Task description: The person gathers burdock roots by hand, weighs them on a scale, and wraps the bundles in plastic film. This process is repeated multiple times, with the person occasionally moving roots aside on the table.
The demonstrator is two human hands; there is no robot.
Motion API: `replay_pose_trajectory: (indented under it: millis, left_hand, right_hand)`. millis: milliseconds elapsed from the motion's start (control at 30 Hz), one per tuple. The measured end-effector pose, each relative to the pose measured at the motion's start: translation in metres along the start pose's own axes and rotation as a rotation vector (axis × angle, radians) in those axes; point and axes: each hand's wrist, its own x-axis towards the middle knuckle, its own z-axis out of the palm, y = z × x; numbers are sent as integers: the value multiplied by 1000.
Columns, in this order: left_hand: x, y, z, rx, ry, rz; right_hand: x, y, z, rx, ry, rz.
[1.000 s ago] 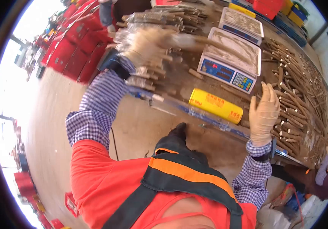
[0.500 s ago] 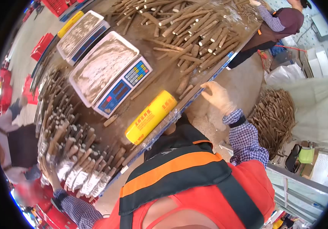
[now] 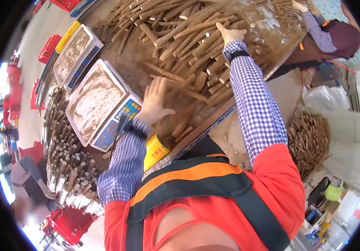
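Observation:
My left hand (image 3: 155, 102) is open, fingers spread, over the soil-covered table just right of the nearer scale's keypad. It is a little blurred and holds nothing. Beyond it lies a loose heap of long brown yam-like roots (image 3: 192, 39) with white cut ends. My right hand (image 3: 232, 35) reaches onto the right part of that heap, thumb and forefinger apart, with nothing seen in it. The nearer weighing scale (image 3: 96, 102) has a dirt-covered white pan and a blue display panel. A yellow roll of wrap (image 3: 155, 152) lies by the table edge, partly behind my left sleeve.
A second scale (image 3: 74, 56) stands farther left, beside another yellow roll (image 3: 68, 37). Bundled roots (image 3: 69, 167), some wrapped in film, crowd the table's left end. Co-workers stand at left (image 3: 31, 184) and upper right (image 3: 339, 39). A root pile (image 3: 309, 140) lies right of the table.
My left hand has left the wrapped bundles and moved right, past the nearer scale. My right hand has gone from the table edge out over the root heap. The view has shifted.

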Motion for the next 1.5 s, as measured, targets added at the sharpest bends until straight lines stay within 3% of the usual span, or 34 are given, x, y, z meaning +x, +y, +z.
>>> replay_pose_trajectory:
  millis: [67, 133, 267, 333, 400, 467, 533, 600, 633, 733, 800, 833, 900, 933, 967, 1033, 1067, 1133, 1167, 1200, 1233, 1300, 1333, 1400, 1467, 1500]
  left_hand:
    - [52, -8, 10, 262, -198, 42]
    - [81, -18, 9, 309, -245, 56]
    - [96, -29, 3, 311, -338, 152]
    - [98, -32, -1, 158, -507, 19]
    - [93, -41, 1, 129, -466, 34]
    - [89, -59, 15, -436, -252, -158]
    - [89, -55, 20, -501, -130, -207]
    - [99, -29, -5, -1000, 1, -499]
    - [105, -22, -15, -1005, 6, -511]
    - [129, -9, -45, -1025, 180, -507]
    - [147, 6, -62, -1212, 266, -383]
    - [153, 14, -70, -1213, 289, -381]
    - [160, 25, -87, -1345, 291, -129]
    - [157, 28, -99, -1342, 315, -139]
    - [154, 31, -112, -1397, 324, -69]
    - [139, 16, -138, -1524, 272, 69]
    - [124, 12, -158, -1510, 293, 63]
    - [85, 9, -212, -1505, 368, -139]
    - [67, -6, -230, -1361, 443, -121]
    - [63, -74, -214, -1204, 545, -56]
    - [41, -83, -238, -1525, 368, 23]
    - [3, -93, -264, -1190, 573, -306]
    - [-13, -153, -255, -1365, 367, -241]
    - [-40, -244, -224, -1124, 390, -363]
    - [-69, -215, -212, -1044, 453, -655]
    - [-76, -238, -195, -1133, 504, -661]
  right_hand:
    - [9, -16, 9, -167, 16, 34]
    - [9, -22, 9, -278, -17, 59]
    - [14, -12, -16, -9, -66, 153]
    - [21, -4, -16, -2, -76, 109]
    - [28, 15, -10, 292, -22, 63]
    - [27, 21, -15, 387, -33, 58]
    - [28, 32, -15, 428, 41, -82]
    - [34, 42, -14, 591, 49, -166]
    - [45, 50, -11, 603, 71, -205]
    - [41, 46, -15, 665, 54, -296]
    - [27, 27, -23, 725, 10, -357]
    - [19, 16, -27, 740, -67, -432]
    - [-12, -21, -37, 727, -198, -617]
    - [-39, -45, -45, 696, -243, -719]
    - [-60, -66, -49, 697, -264, -722]
    - [-101, -107, -53, 583, -323, -1044]
    - [-126, -126, -56, 598, -341, -1049]
    - [-174, -166, -57, 596, -512, -1047]
    - [-186, -184, -49, 603, -628, -1049]
    - [-200, -199, -37, 607, -749, -1033]
    - [-214, -211, -18, 611, -873, -1000]
    - [-250, -221, 39, 557, -1073, -881]
    - [-263, -222, 76, 524, -1160, -804]
    - [-287, -206, 157, 448, -1296, -643]
    - [-306, -163, 242, 389, -1371, -477]
    - [-315, -139, 281, 364, -1370, -419]
